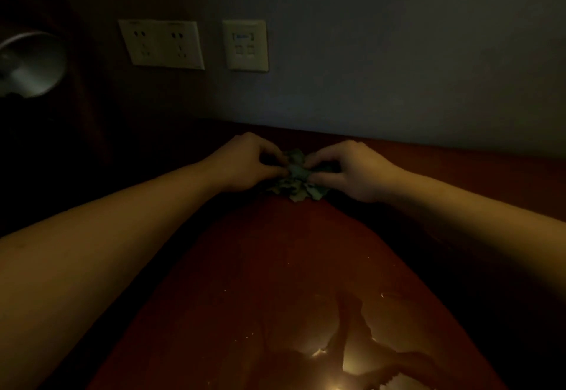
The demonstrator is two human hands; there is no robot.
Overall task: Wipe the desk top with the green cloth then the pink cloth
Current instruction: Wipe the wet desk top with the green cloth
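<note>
A crumpled green cloth (pixel 296 180) lies on the glossy reddish-brown desk top (pixel 275 267), close to the back wall. My left hand (pixel 248 161) pinches the cloth's left side with curled fingers. My right hand (pixel 349 169) pinches its right side the same way. Both hands rest low over the desk with the cloth bunched between them. No pink cloth shows in this dim view.
Two wall socket plates (pixel 162 43) and a smaller switch panel (pixel 246 45) sit on the wall above the desk. A round metallic lamp shade (pixel 32 63) hangs at the far left. A light glare reflects off the desk near the front edge (pixel 337 356).
</note>
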